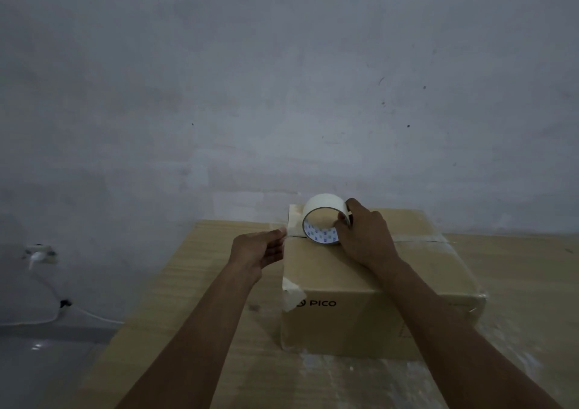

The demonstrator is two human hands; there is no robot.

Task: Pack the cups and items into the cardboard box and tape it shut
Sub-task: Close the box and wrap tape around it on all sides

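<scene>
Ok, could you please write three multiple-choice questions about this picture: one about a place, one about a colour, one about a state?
1. Where does the tape roll stand?
A) on a shelf
B) on top of the cardboard box
C) inside a drawer

2. What colour is the outside of the tape roll?
A) black
B) red
C) white

3. How are the top flaps of the cardboard box?
A) folded shut
B) standing wide open
C) torn off

Key:
1 B, the roll rests on the box top at the seam.
2 C, its outer band is white.
3 A, the flaps lie flat and meet under the right hand, which grips the roll.
</scene>
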